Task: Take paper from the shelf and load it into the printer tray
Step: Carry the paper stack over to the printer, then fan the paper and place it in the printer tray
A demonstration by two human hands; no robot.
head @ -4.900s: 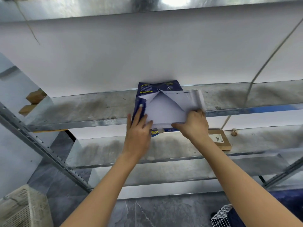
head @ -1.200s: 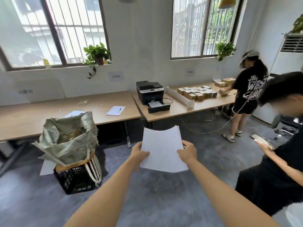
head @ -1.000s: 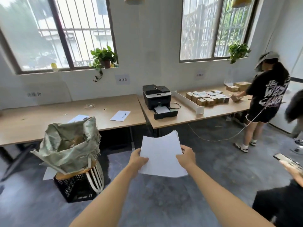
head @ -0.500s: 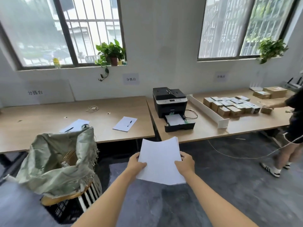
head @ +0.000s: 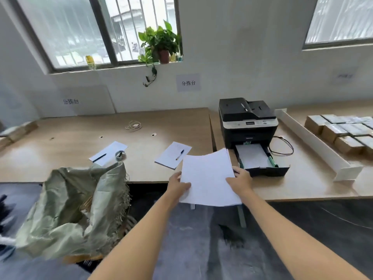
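White-walled room, barred window [head: 84, 31] taking up the upper left of the frame, potted plant [head: 161, 44] sitting on its sill. Two wooden tables running across mid-frame, the left table [head: 80, 134] carrying two loose sheets, each with a pen lying on it, and a small cord coil. On the right table [head: 306, 178] a black printer [head: 249, 122] is standing right of centre, its tray [head: 262, 160] pulled out toward the camera and showing white paper inside. A white divider [head: 314, 146] is slanting to its right, with wrapped boxes [head: 343, 132] at the right edge. A green sack [head: 76, 205] is slumping over a basket at lower left. Centre frame, both arms are reaching forward: the left hand [head: 178, 185] is pinching the left edge of a paper stack [head: 209, 178], thumb on top, and the right hand [head: 240, 181] is gripping its right edge, thumb on top. The stack is hanging in the air just left of the tray, its top edge curling slightly.
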